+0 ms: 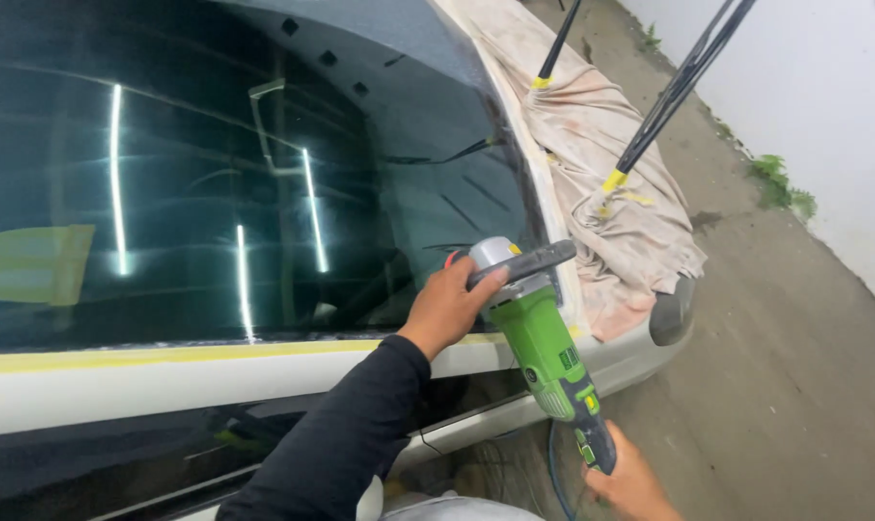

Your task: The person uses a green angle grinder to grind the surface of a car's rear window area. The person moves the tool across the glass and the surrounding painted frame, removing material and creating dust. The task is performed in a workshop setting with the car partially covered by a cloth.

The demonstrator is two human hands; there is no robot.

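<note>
Your left hand (449, 307) is clamped round the dark side handle of the green polisher (544, 349), fingers wrapped over the top, and your right hand (628, 479) is closed on the rear grip down at the bottom edge, partly cut off by the frame. The machine's head sits right at the lower corner of the windscreen (216, 174), pressed up against the glass where it meets the pale pillar; the pad itself is hidden behind the housing, so you can't tell whether it's spinning. Yellow masking tape (167, 355) runs along the edge of the glass, a stained cloth (601, 174) is draped over the bonnet, and both wiper arms (669, 96) are lifted clear with yellow tape at their bases, so the prep looks finished. On progress: the glass reads dark and glossy with sharp light streaks across it, no obvious haze or compound smears visible, so how much has been worked is hard to judge; you're at a corner, which hints at either a start or a finishing pass
</note>
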